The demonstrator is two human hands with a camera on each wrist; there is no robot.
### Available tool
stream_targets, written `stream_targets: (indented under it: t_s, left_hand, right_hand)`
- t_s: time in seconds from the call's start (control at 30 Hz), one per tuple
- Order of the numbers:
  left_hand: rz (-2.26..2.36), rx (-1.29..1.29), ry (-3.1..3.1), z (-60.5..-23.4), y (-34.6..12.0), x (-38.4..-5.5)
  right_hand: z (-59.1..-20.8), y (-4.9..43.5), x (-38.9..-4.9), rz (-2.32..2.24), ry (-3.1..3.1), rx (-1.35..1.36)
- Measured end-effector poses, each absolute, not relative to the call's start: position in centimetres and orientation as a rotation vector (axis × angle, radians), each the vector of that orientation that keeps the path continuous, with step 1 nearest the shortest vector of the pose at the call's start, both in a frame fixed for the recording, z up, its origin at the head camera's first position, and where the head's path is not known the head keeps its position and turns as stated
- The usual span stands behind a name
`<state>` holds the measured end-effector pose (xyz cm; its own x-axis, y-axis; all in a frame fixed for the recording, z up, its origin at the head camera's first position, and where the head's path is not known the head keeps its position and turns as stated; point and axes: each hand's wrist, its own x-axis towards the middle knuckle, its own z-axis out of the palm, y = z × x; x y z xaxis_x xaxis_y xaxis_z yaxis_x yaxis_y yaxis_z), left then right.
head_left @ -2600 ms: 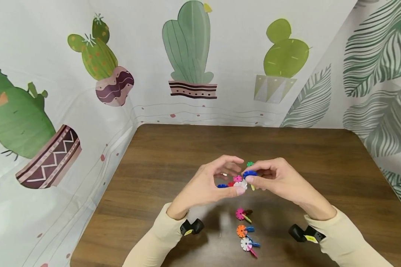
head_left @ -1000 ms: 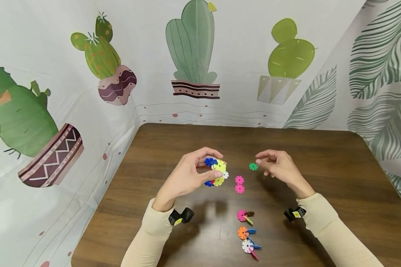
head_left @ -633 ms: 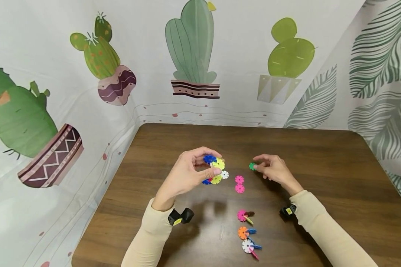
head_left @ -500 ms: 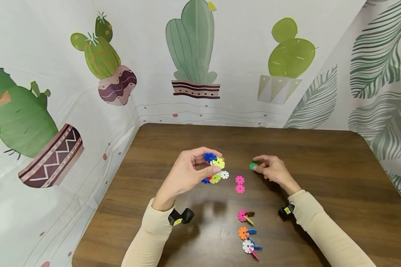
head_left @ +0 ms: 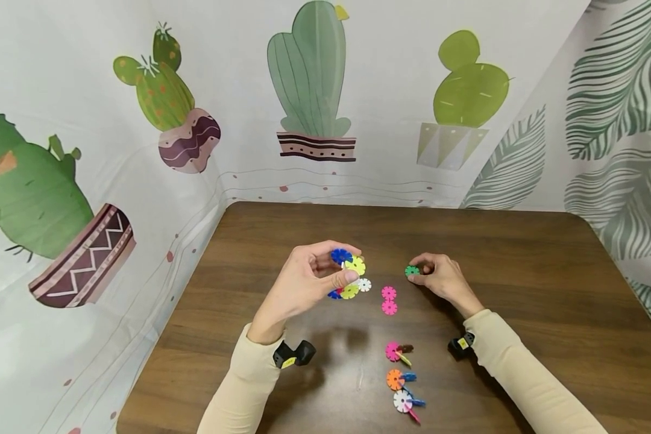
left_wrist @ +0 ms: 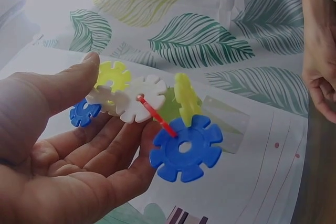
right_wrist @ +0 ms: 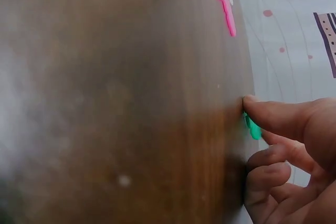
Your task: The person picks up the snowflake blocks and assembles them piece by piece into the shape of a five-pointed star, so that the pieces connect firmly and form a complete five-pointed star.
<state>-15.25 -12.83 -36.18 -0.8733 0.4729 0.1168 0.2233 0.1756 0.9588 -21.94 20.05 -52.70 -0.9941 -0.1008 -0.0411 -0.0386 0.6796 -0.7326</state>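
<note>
My left hand (head_left: 306,283) holds an assembly of interlocking notched discs up in front of me, thumb against it. In the left wrist view, a blue disc (left_wrist: 186,148) hangs at the near end, joined to a yellow disc (left_wrist: 187,98) and a red disc seen edge-on (left_wrist: 156,115). White discs (left_wrist: 142,98), another yellow and a second blue disc (left_wrist: 85,113) lie nearer the thumb. My right hand (head_left: 442,280) pinches a green notched disc (head_left: 411,271) low at the table, between thumb and index finger; the right wrist view shows the green disc edge-on (right_wrist: 254,128).
Two pink discs (head_left: 389,300) lie between the hands, with a white disc (head_left: 364,284) to their left. Nearer me on the wooden table (head_left: 493,241) sit small joined clusters: a pink one (head_left: 393,351), an orange one (head_left: 395,379) and a white one (head_left: 402,401).
Earlier both hands met at the middle, the right pinching a blue disc. Since then my left hand has moved left with the assembly; my right hand reached the green disc and took hold of it.
</note>
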Motion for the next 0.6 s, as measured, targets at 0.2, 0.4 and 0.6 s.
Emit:
stream_targets:
  t_s: [0.2,0.4,0.6]
  left_hand:
    - [1.766,0.672,2.230,-36.3,-12.7,-15.2]
    - [1.793,0.687,2.187,-36.4,-12.6,-15.2]
    - [1.812,0.679,2.163,-36.3,-12.4,-15.1]
  right_hand:
    - [-52.4,19.9,-20.7,-1.338,2.717,-0.141]
    - [-50.4,19.2,-18.7,-1.520,2.629,-0.156]
    - [-45.6,18.1,-16.4,-1.752,2.564,-0.222]
